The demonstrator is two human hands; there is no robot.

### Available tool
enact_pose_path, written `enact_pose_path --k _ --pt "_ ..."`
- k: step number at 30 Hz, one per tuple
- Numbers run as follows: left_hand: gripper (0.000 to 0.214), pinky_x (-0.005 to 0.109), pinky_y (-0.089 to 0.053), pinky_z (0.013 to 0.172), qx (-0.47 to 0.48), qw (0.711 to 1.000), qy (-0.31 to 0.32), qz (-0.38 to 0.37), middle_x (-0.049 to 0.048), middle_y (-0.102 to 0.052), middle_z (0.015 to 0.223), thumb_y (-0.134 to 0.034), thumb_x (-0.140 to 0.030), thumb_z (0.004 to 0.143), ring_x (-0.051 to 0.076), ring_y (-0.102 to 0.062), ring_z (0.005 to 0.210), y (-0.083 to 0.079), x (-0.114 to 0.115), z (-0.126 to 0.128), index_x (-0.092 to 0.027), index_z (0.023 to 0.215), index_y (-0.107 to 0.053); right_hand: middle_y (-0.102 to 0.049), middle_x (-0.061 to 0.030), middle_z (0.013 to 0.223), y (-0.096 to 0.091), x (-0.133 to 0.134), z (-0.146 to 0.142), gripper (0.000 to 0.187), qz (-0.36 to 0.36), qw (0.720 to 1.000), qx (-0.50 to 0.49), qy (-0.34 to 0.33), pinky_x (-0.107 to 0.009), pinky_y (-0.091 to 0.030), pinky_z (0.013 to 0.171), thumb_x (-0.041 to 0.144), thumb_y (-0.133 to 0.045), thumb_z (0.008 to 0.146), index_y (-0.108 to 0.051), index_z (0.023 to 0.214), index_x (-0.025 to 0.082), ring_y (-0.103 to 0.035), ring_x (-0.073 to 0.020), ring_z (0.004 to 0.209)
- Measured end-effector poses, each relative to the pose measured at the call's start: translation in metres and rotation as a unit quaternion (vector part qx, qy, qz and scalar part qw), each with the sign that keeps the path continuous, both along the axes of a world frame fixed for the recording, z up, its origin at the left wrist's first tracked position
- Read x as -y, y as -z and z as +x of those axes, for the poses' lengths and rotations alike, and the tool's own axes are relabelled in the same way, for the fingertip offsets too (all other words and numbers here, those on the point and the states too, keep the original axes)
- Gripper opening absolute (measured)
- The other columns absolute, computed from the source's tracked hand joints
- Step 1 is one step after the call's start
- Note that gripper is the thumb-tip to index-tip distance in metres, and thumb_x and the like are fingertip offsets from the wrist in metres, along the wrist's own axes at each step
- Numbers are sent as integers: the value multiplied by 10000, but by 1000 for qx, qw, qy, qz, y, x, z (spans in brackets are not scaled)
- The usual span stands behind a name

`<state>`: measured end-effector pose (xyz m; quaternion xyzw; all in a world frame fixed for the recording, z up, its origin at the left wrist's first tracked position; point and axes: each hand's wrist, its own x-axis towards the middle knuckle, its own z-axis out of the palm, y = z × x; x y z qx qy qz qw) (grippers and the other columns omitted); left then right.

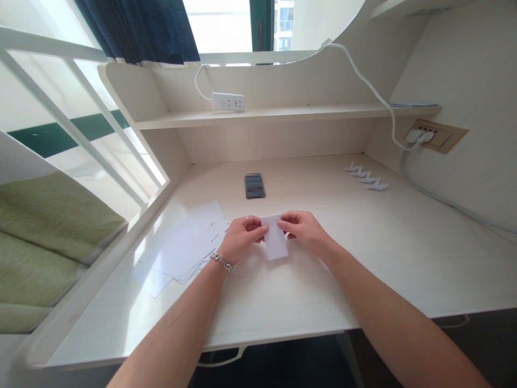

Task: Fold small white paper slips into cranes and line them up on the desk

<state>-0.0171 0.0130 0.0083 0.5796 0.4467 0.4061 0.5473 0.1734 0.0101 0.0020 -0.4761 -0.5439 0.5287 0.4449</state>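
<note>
A small white rectangular piece of paper [276, 241] is held up just over the desk, its long side running toward me. My left hand [243, 235] pinches its left edge near the top, thumb in front. On the opposite edge, my right hand [304, 229] grips the paper between thumb and fingers. The fingertips behind the sheet are partly hidden. Left of my left hand lies a loose spread of white paper sheets [181, 240]. Several folded white paper cranes [377, 185] stand in a slanting row at the back right of the desk.
Beyond my hands lies a dark, pixelated object [254, 186] on the pale desk [404, 242]. A white power strip [228, 102] rests on the shelf [283, 112]. Its cable [369, 86] runs to the wall socket [438, 134]. A white railing [76, 129] borders the left.
</note>
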Motion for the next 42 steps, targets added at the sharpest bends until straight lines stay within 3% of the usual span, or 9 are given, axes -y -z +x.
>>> enact_pose_path --k 6,10,14,20,24,29,35,38,42 --pt "325 278 -469 652 45 998 45 -7 67 -660 727 -735 -438 733 153 -605 687 -2 2 0 -128 824 -703 -636 -21 699 -3 0 -1 304 12 998 -43 34 -258 -366 539 444 -739 665 -709 803 175 -494 -121 613" --pt "421 290 -479 663 107 991 73 -37 111 -688 799 -632 -534 802 170 -625 712 -3 4 2 -122 845 -706 -587 3 662 -3 0 -1 315 1 997 -80 14 -252 -352 541 459 -746 668 -702 820 186 -464 -112 601" --pt "371 292 -483 673 122 988 77 -46 102 -691 798 -677 -498 778 171 -630 718 -3 5 3 -128 804 -693 -579 4 675 -2 1 -1 301 -1 997 -75 -2 -251 -353 547 455 -740 681 -702 814 188 -464 -113 615" --pt "400 325 -506 694 130 990 50 -37 92 -680 797 -652 -523 791 179 -635 731 -2 4 2 -125 815 -669 -555 12 630 -5 2 -2 270 11 998 -55 7 -258 -338 531 429 -728 687 -695 755 170 -437 -106 583" --pt "330 311 -514 685 78 997 22 -7 65 -673 786 -757 -425 713 161 -618 720 -1 3 3 -127 830 -676 -560 5 614 -7 3 -4 268 19 999 -23 16 -268 -340 525 424 -711 699 -698 739 159 -428 -105 560" --pt "326 330 -535 685 45 999 -13 -11 82 -691 798 -780 -386 676 176 -631 731 -1 2 5 -115 822 -672 -642 -21 729 -5 4 -4 231 20 999 4 24 -257 -379 544 393 -697 720 -702 789 173 -513 -124 639" --pt "307 342 -553 704 70 997 -15 -36 53 -680 767 -795 -358 659 166 -640 725 -1 3 6 -122 784 -646 -699 -53 834 0 3 -4 211 26 999 6 -21 -267 -464 589 348 -688 731 -710 848 175 -611 -169 736" --pt "284 312 -547 676 64 997 -6 -44 33 -654 719 -800 -337 652 152 -632 703 -2 4 6 -122 741 -638 -703 -61 843 0 3 -3 222 31 999 8 -21 -289 -487 606 353 -675 740 -721 854 168 -618 -186 747" --pt "283 246 -507 603 39 999 -18 -30 17 -635 669 -795 -310 651 118 -602 641 -4 4 5 -115 820 -678 -701 -60 848 -1 4 -3 245 32 999 16 -34 -296 -469 604 369 -666 752 -731 874 167 -605 -186 733"
